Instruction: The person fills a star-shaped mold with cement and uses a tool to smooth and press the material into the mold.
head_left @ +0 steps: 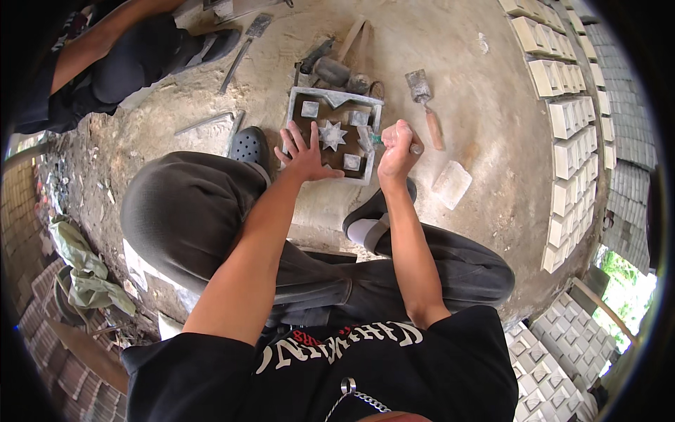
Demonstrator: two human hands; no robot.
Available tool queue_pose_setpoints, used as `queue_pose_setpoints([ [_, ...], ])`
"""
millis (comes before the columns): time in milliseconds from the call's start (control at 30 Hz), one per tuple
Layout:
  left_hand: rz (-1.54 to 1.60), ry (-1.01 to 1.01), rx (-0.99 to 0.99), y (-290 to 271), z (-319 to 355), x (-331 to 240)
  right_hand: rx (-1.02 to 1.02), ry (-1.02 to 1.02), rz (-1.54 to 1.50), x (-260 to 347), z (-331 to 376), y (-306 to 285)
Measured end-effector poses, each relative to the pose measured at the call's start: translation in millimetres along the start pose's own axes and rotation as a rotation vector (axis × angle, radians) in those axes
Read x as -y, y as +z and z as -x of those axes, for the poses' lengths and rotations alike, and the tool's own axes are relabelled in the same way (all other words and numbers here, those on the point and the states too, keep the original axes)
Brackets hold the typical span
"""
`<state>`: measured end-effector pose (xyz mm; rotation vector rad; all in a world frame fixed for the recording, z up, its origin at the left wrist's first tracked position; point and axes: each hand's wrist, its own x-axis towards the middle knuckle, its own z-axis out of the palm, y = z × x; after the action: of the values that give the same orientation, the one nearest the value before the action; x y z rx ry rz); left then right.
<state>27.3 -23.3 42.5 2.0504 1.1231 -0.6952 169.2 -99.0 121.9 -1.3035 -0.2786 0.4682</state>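
A person seated on a bare floor leans over a pale grey frame [309, 92] set down near the shoes, with a star-shaped block [332, 135] and small square blocks inside. The left hand [306, 160] spreads over the frame's near left corner, fingers splayed and grasping nothing; the right hand [399, 151] is clenched around a tool [365, 137], possibly a small trowel or brush, its head at the frame's right side. A dark mallet [334, 72] lies beyond, a wooden-handled trowel [434, 130] and a whitish slab [452, 184] to the right.
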Motion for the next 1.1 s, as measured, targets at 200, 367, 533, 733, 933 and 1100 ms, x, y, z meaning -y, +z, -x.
queue_pose_setpoints([
  [200, -0.007, -0.008, 0.006, 0.8, 0.5, 0.1, 0.067, -0.026, 0.166, -10.0, 7.3, 9.1],
  [367, -0.002, -0.006, 0.012, 0.0, 1.8, 1.2, 0.013, 0.030, 0.094, 1.6, 10.1, 18.7],
  [533, -0.007, 0.001, -0.005, -0.1, 0.6, -0.7, 0.066, 0.011, 0.463, -49.7, 11.3, -4.0],
  [733, -0.005, -0.008, 0.019, -2.0, 1.5, 1.9, 0.126, 0.081, 0.163, -38.8, 1.8, -13.3],
  [933, -0.004, -0.004, 0.024, -4.3, 0.3, -1.8, 0.150, 0.002, 0.198, -51.9, -1.3, -2.1],
  [1100, -0.001, 0.004, 0.003, 3.8, 2.2, 5.2, 0.252, 0.082, 0.253, -46.4, -2.5, -11.5],
])
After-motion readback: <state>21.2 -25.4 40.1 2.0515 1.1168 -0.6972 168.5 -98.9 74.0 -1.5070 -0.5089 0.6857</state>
